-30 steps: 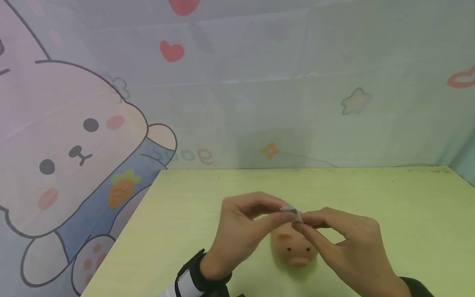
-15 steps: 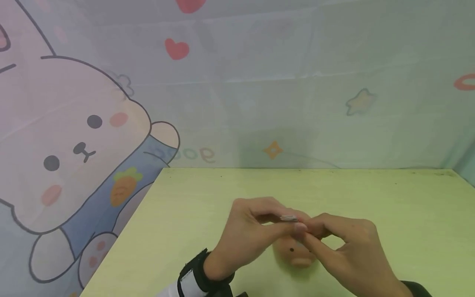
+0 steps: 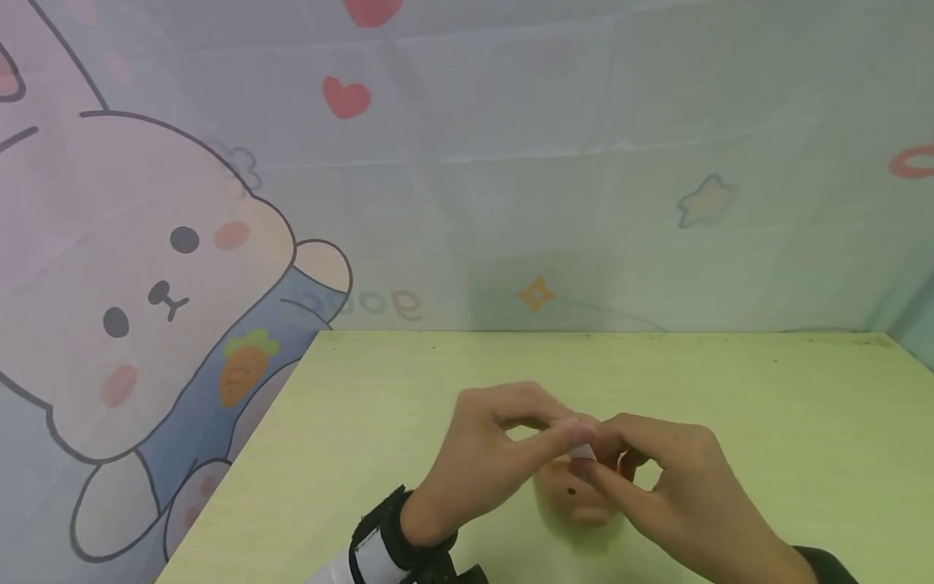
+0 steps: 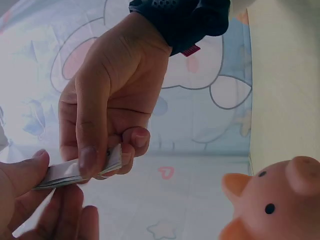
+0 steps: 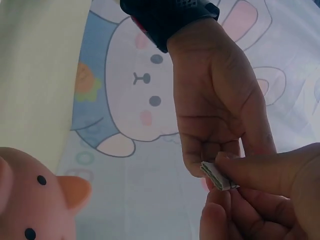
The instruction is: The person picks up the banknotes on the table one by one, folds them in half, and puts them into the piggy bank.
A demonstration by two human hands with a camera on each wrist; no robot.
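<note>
Grey folded paper (image 3: 581, 448) is pinched by both the left hand (image 3: 489, 462) and right hand (image 3: 671, 495) (fingertips meeting). Below sits a pig (image 3: 576, 496) on the table (image 3: 766, 405).

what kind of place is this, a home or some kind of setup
Likely a staged tabletop setup, not a lived-in room: a pale green table, a cartoon rabbit cloth backdrop behind it, and a pink pig-shaped toy under both hands.

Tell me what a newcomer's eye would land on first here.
Two hands meet above the green table, the left hand and right hand both pinching a small folded grey slip. Under them sits a pink pig figure, and a big cartoon rabbit fills the backdrop at left.
</note>
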